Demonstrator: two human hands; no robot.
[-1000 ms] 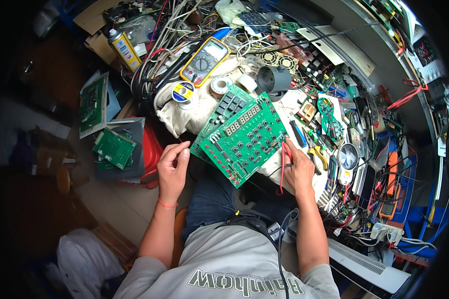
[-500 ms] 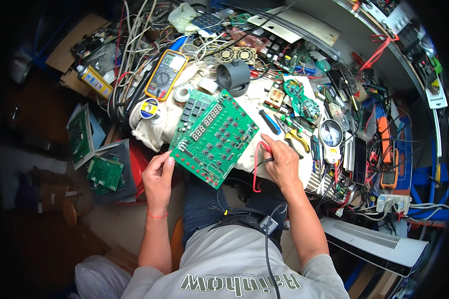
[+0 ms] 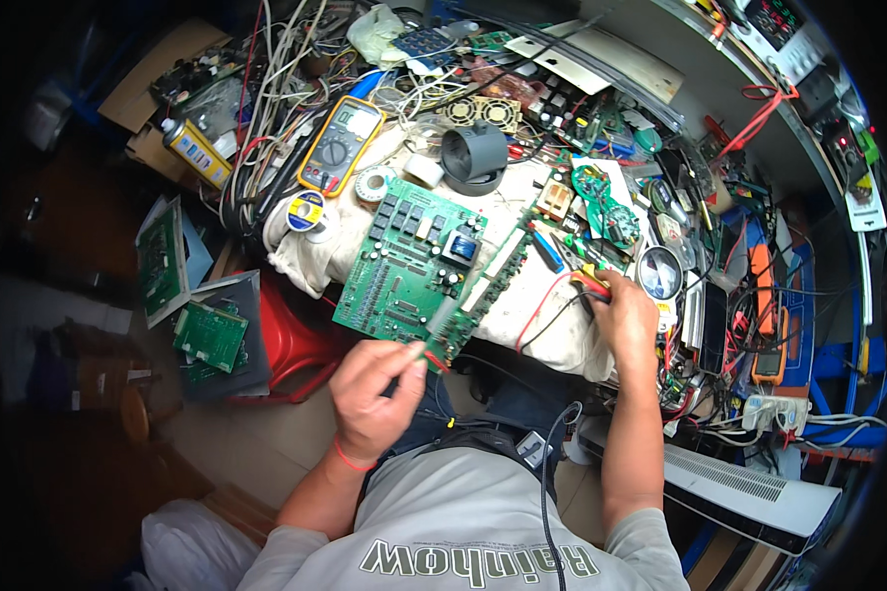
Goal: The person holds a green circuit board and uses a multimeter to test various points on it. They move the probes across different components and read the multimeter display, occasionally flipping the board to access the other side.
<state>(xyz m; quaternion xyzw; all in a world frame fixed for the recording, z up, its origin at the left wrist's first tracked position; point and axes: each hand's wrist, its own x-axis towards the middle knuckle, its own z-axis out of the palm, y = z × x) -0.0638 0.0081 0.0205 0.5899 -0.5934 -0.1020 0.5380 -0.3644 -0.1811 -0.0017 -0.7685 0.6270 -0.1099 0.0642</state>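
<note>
My left hand (image 3: pixel 376 389) pinches the near corner of a green display board (image 3: pixel 490 292), which is tipped up almost edge-on. To its left lies a second green circuit board (image 3: pixel 392 264), uncovered, with black relays and a blue transformer (image 3: pixel 460 246). White cloth (image 3: pixel 552 320) lies beneath the boards. Over at the right, my right hand (image 3: pixel 626 317) is closed around red and black test probes (image 3: pixel 591 286), their leads (image 3: pixel 545 317) looping down to the cloth. Yellow-handled pliers (image 3: pixel 583 268) and a blue-handled tool (image 3: pixel 546 252) lie just beyond those fingers.
A yellow multimeter (image 3: pixel 340 146), a solder spool (image 3: pixel 305 211) and a grey round holder (image 3: pixel 473 153) stand behind the boards. A magnifier (image 3: pixel 659 273) lies right of the pliers. Cables and loose electronics crowd the bench. A red stool (image 3: pixel 301 340) is at left below.
The display board has turned from face-up to nearly on edge, uncovering the board beneath. My left hand moved right and nearer; my right hand moved right with the probes.
</note>
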